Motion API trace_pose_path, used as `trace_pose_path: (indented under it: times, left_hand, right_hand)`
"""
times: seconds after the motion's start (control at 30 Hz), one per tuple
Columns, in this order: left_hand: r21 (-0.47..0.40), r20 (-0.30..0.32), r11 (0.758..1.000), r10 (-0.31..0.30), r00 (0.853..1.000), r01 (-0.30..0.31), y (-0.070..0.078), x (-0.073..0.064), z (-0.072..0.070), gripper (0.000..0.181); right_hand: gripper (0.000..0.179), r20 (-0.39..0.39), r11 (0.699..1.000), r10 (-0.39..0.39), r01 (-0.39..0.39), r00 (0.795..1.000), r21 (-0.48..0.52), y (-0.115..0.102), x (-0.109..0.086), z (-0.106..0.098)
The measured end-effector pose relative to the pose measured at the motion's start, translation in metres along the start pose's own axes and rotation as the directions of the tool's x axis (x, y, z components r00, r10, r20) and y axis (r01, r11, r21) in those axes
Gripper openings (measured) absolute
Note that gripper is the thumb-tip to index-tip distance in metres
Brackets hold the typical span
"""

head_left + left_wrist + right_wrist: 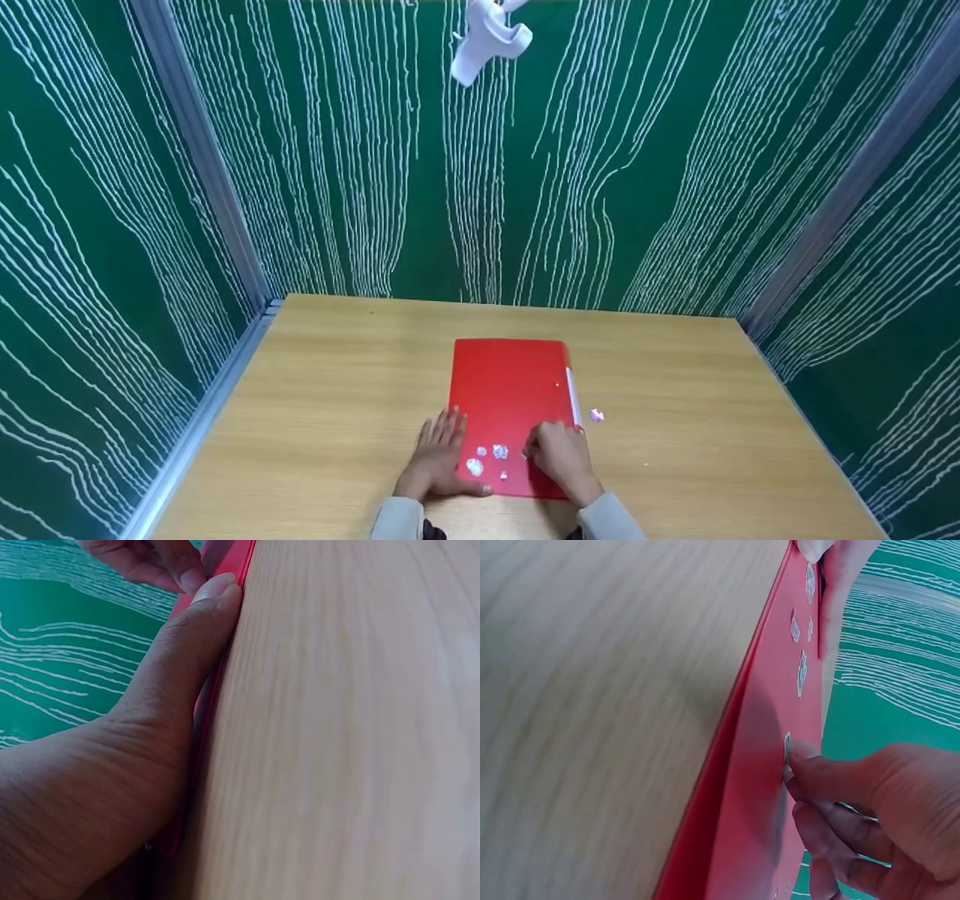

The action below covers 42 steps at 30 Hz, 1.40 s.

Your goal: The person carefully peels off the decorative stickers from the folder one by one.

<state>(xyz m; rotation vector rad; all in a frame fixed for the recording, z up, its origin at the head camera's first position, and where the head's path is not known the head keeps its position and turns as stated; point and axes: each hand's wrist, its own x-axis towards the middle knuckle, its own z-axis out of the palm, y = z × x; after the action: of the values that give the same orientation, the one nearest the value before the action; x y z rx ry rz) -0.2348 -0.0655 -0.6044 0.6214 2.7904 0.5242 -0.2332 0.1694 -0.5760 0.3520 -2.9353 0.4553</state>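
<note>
A red folder (510,390) lies on the table with several small pale stickers on its near part, one of them a larger flower-like sticker (475,466). My left hand (439,461) rests with fingers spread over the folder's left edge, the thumb along its near edge. At the folder's right side, my right hand (562,457) has curled fingers. In the right wrist view its thumb and fingertip pinch a small sticker (787,746) against the red cover. Other stickers, such as a pale sticker (802,673), run in a scattered group toward the left hand.
A loose pinkish sticker (597,415) lies on the wooden table (337,375) to the right of the folder. The folder has a white strip (573,396) on its right edge. Green walls (420,187) with white lines enclose the table, and a white fixture (487,41) hangs at the back.
</note>
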Motion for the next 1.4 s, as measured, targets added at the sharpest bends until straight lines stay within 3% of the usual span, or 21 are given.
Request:
trace_pose_path:
  times: [0.27,0.63,0.93,1.2,1.4]
  left_hand:
    - [-0.046,-0.004,0.999,0.004,1.000,-0.004,-0.0007,-0.0007,0.0001,0.127]
    - [-0.027,-0.008,1.000,-0.004,1.000,0.004,-0.0012,-0.0004,-0.0012,0.129]
    - [-0.054,-0.003,0.999,0.006,1.000,-0.006,-0.0046,0.0013,0.0008,0.131]
    - [-0.037,-0.007,0.999,0.005,1.000,-0.005,0.0002,0.0000,-0.0010,0.129]
    - [-0.029,-0.002,1.000,-0.005,1.000,0.005,0.0018,-0.0011,-0.0004,0.129]
  right_hand:
    - [0.012,-0.044,0.997,-0.041,0.038,0.998,-0.072,0.0028,-0.0014,0.0067]
    - [0.017,0.029,0.996,-0.054,0.052,0.998,0.068,0.0047,-0.0031,0.0053]
    - [0.020,0.102,0.988,0.028,-0.043,0.994,0.151,0.0033,-0.0016,0.0046]
    - [0.016,0.070,0.979,0.023,-0.036,0.997,0.201,0.0039,-0.0023,0.0071]
    - [0.018,0.121,0.967,0.044,-0.072,0.992,0.245,0.0052,-0.0024,0.0063]
